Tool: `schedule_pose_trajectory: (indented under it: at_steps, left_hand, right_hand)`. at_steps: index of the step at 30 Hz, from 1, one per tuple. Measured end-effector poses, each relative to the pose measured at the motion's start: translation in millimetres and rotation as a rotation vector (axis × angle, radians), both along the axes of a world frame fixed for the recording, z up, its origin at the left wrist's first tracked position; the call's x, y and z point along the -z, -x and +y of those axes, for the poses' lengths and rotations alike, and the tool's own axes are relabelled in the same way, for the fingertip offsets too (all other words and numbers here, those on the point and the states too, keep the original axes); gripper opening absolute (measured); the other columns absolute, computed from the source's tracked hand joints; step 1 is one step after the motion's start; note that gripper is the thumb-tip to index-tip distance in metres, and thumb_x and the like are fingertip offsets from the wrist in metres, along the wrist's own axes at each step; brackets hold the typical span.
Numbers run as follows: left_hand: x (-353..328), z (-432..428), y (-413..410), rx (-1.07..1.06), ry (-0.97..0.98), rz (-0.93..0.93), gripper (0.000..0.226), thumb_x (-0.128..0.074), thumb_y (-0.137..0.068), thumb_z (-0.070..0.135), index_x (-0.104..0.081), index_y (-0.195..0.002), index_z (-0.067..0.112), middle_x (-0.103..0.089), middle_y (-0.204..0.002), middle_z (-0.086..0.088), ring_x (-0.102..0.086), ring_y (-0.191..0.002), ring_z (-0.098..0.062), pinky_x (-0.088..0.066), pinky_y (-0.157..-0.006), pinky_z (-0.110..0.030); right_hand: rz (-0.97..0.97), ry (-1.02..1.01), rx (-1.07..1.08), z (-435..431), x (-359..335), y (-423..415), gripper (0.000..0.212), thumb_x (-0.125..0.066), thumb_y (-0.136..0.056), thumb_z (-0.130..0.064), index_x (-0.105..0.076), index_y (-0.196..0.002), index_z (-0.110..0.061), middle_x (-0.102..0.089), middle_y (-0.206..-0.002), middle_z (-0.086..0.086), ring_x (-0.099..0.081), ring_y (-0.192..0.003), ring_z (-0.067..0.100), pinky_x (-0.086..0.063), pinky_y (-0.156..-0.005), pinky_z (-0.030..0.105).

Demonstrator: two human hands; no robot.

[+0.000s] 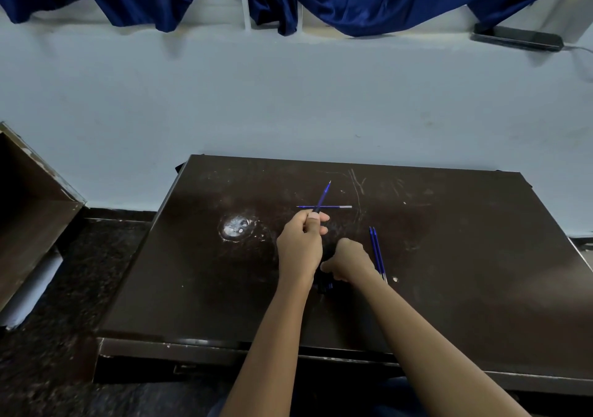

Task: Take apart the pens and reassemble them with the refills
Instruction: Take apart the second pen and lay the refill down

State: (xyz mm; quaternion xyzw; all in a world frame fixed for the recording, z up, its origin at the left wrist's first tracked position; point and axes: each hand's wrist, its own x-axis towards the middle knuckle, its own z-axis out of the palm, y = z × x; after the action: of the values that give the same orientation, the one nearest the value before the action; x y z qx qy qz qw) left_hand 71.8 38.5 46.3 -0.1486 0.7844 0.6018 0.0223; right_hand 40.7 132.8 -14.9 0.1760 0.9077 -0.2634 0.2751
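**A:** Where does the work stand?

**B:** The left hand (300,240) pinches a thin blue plastic refill with a pointed tip (323,197) at its lower end, thumb against curled fingers. The tip slants up towards the far edge of the scratched dark brown table (465,256). The right hand (349,259) sits just beside it, nearer the front edge. Its fingers are curled down over some small dark pen pieces (324,284), but I cannot tell whether they actually grip them.

**A:** And the spare refills?

**B:** A blue refill with a silvery end (335,207) lies flat, parallel to the far edge, just beyond the left hand. A pair of blue refills (376,253) lies side by side just right of the right hand, pointing front to back.

**A:** So how should the refill go in?

**B:** My guess is a barrel comes next. Hold it steady and line the refill up with its bore before pushing, because a stick this thin will probably flex if forced at an angle. Holding it closer to the entering end should help, and the small dark pieces are best kept together so none rolls off.
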Motion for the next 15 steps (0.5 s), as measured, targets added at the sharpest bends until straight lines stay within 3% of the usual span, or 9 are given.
schedule_pose_trajectory:
  at_steps: [3,10,12,15]
  left_hand:
    - [-0.9,0.4,-0.1,-0.002,0.002,0.0,0.028,-0.039,-0.101,0.023,-0.066,-0.095,0.021,-0.061,-0.079,0.009,-0.055,-0.08,-0.002,-0.034,-0.063,-0.012]
    - [-0.4,0.4,-0.3,-0.002,0.004,0.003,0.027,-0.04,-0.1,0.024,-0.066,-0.093,0.023,-0.062,-0.079,0.009,-0.056,-0.078,-0.001,-0.034,-0.062,-0.012]
    - [-0.4,0.2,0.4,-0.001,-0.001,0.003,0.027,-0.041,-0.1,0.024,-0.067,-0.092,0.023,-0.062,-0.077,0.009,-0.056,-0.077,-0.002,-0.034,-0.061,-0.012]
    - [1.4,-0.1,1.0,0.011,0.006,0.0,0.027,-0.041,-0.099,0.024,-0.066,-0.089,0.026,-0.062,-0.076,0.01,-0.059,-0.081,-0.006,-0.035,-0.061,-0.015]
  right_hand:
    - [-0.057,0.035,0.038,0.5,0.3,3.0,0.024,-0.068,-0.084,-0.02,-0.045,-0.086,-0.013,-0.057,-0.078,0.003,-0.056,-0.062,0.013,-0.049,-0.059,0.025]
    - [-0.106,0.158,0.156,7.1,1.0,8.7,0.02,-0.067,-0.082,-0.018,-0.048,-0.08,-0.012,-0.056,-0.075,0.002,-0.05,-0.059,0.012,-0.043,-0.056,0.023]
    - [0.108,0.189,0.242,13.0,-9.2,14.7,0.017,-0.068,-0.079,-0.019,-0.06,-0.082,-0.004,-0.063,-0.074,0.006,-0.053,-0.056,0.015,-0.044,-0.051,0.027]
    - [0.481,0.569,0.467,23.6,-40.0,21.4,0.013,-0.062,-0.085,-0.012,-0.068,-0.074,-0.007,-0.063,-0.064,0.006,-0.052,-0.053,0.014,-0.044,-0.052,0.025]
